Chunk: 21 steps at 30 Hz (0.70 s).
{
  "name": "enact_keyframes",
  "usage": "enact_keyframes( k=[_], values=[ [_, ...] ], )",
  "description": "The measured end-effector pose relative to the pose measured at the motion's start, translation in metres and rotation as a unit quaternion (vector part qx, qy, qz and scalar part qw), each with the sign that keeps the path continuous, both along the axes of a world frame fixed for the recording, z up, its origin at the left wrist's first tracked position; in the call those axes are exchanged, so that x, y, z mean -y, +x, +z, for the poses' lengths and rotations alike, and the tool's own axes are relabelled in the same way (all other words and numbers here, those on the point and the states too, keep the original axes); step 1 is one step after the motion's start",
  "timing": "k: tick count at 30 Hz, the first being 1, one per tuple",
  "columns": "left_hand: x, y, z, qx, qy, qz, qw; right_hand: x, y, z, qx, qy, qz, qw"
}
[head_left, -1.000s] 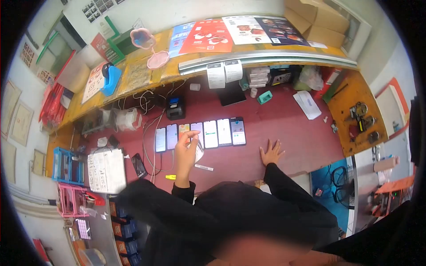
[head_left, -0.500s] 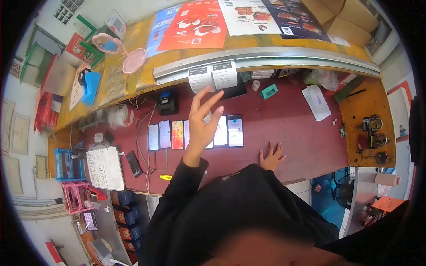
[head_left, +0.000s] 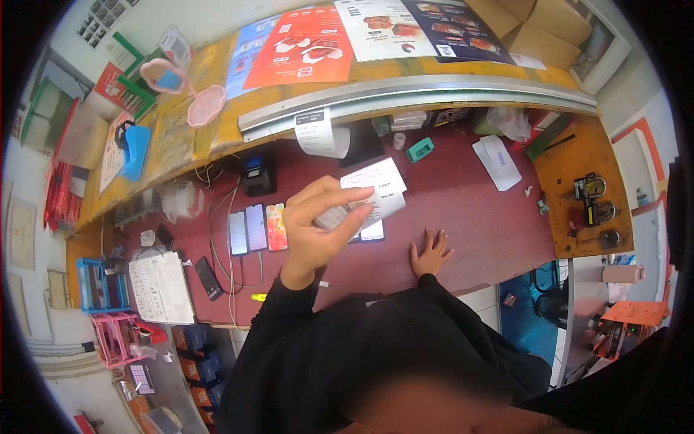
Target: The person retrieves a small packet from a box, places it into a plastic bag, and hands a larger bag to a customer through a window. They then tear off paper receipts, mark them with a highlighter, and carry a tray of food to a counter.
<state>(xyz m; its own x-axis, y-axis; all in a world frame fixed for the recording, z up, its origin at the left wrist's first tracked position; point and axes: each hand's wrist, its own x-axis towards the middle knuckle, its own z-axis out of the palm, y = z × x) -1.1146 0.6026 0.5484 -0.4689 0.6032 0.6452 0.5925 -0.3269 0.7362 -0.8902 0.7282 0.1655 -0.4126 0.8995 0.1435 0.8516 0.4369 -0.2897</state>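
Note:
My left hand is raised over the desk, thumb and fingers pinched on a curled, printed paper receipt. Another receipt hangs from the metal rail above the desk. Under my left hand lies a row of several phones, including a white-screened phone and one with an orange-red screen; my hand and the receipt hide part of the row. My right hand rests palm down on the dark red desk, fingers spread and holding nothing.
At the back left stands a black boxy device, with cables running down nearby. A dark phone, a yellow highlighter and a written sheet lie left. Toward the right are a teal item and white papers.
My left hand has taken one of the two hanging receipts off the rail and drawn it down toward me. My right hand stays flat on the desk. The view has shifted slightly.

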Motion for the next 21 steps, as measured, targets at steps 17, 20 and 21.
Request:
enact_keyframes(
  k=[17,20,21],
  values=[
    [0.167,0.022,0.024,0.013,0.083,-0.057,0.995,-0.023,-0.051,0.085,-0.365,-0.292,0.112,0.877],
    [0.184,0.023,0.026,-0.021,0.087,-0.057,0.994,0.031,-0.084,0.246,-0.494,-0.327,0.289,0.752],
    [0.189,0.023,0.026,-0.038,0.085,-0.059,0.994,0.053,-0.085,0.297,-0.51,-0.348,0.333,0.713]
  ],
)
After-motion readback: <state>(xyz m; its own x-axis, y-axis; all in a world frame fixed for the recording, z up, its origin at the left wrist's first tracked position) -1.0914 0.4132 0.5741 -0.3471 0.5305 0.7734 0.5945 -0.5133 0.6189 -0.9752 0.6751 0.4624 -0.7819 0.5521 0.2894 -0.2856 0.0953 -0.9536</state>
